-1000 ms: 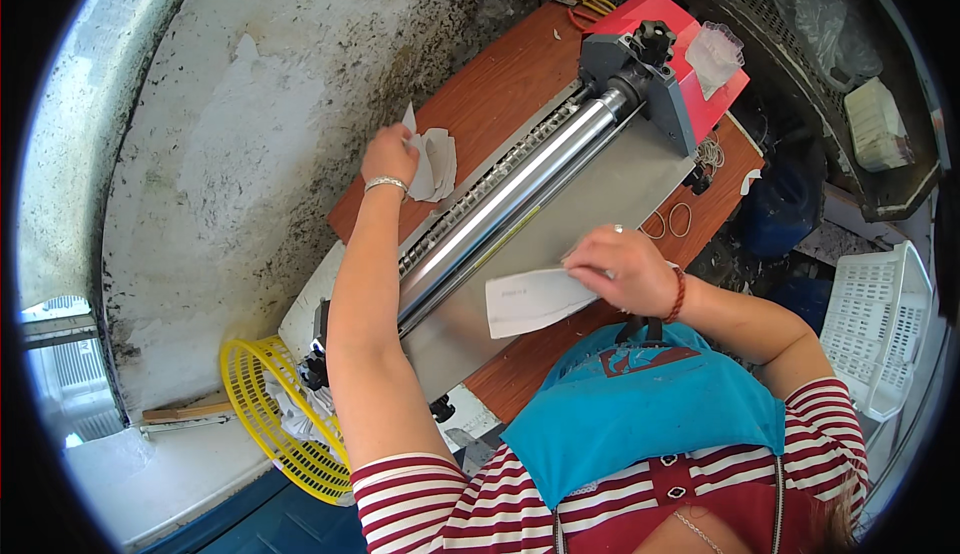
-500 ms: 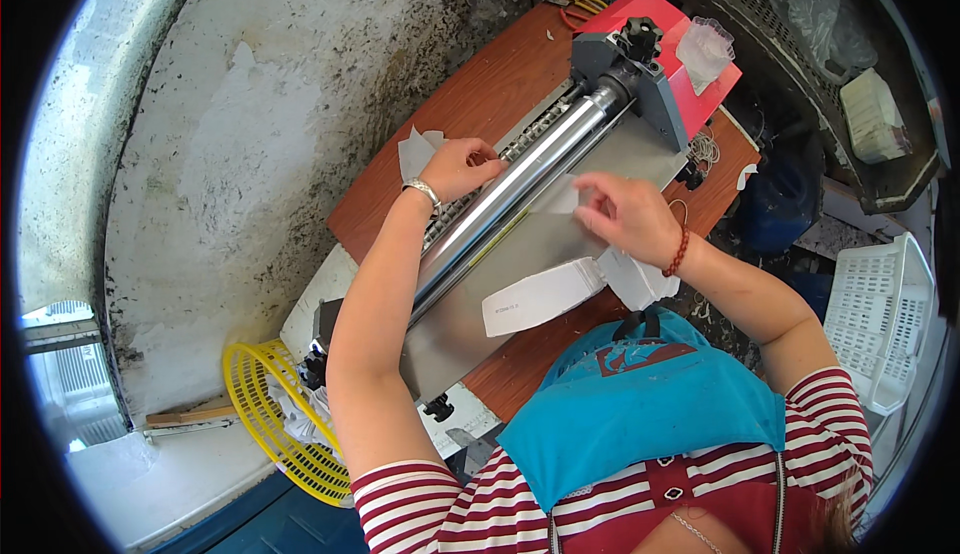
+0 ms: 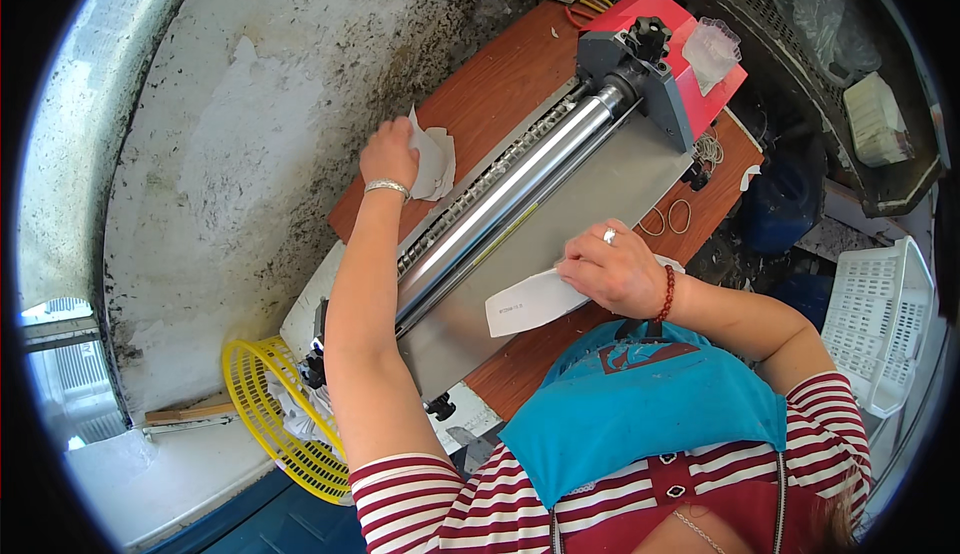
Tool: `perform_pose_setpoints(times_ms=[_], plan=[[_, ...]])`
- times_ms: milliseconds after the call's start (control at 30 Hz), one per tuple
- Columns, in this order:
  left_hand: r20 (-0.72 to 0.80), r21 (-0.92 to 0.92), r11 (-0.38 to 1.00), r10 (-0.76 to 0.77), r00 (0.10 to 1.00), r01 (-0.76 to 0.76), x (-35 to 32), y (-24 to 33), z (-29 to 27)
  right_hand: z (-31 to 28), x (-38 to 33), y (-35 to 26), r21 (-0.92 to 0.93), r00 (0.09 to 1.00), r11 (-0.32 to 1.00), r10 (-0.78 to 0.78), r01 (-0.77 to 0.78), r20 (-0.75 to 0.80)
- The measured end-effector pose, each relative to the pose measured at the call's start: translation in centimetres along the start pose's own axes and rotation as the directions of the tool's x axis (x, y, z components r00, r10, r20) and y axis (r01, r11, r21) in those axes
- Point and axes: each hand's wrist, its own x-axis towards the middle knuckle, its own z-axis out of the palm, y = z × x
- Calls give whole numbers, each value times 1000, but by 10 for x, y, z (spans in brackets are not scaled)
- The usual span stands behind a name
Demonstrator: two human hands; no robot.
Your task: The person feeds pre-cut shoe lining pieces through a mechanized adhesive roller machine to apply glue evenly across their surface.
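A roller machine with a long steel roller point(image 3: 510, 191) and a flat metal plate point(image 3: 560, 219) lies diagonally across the brown table. Behind the roller, my left hand point(image 3: 390, 154) has its fingers closed at the left edge of a small pile of white cut pieces point(image 3: 433, 166). On the near side, my right hand point(image 3: 615, 272) bends over a stack of white shaped pieces point(image 3: 530, 304), its fingertips pinching the upper edge. That stack overhangs the plate's near edge, and my hand covers its right part.
The machine's red end housing point(image 3: 715, 79) carries a clear plastic container point(image 3: 712, 54). A yellow basket point(image 3: 235, 384) with white scraps stands at the left, a white crate point(image 3: 880, 324) at the right. Rubber bands point(image 3: 679, 216) lie on the table point(image 3: 490, 84). A stained wall point(image 3: 240, 154) rises behind.
My left hand has moved from the roller outward to the left side of the white pile. My right hand has come down from over the plate onto the near stack and closed there.
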Motion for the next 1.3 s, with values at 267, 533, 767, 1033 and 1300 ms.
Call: perform_pose_setpoints(times_ms=[267, 533, 767, 1033, 1300], plan=[[622, -113, 988, -16, 783, 110, -2, 2, 15, -10, -7, 9, 125, 976, 967, 218, -220, 28], [502, -376, 922, 121, 856, 90, -11, 38, -8, -14, -8, 3, -9, 973, 982, 189, -190, 136], [514, -386, 917, 122, 849, 101, -17, 49, -21, -10, -7, -7, -279, 994, 958, 83, -61, 71], [486, -381, 922, 139, 863, 65, -19, 46, -17, -10, -7, -12, -324, 998, 946, 29, -12, 50], [438, -434, 901, 184, 880, 28, -20, 42, -9, -6, -8, -13, -372, 997, 927, -68, 52, -29]])
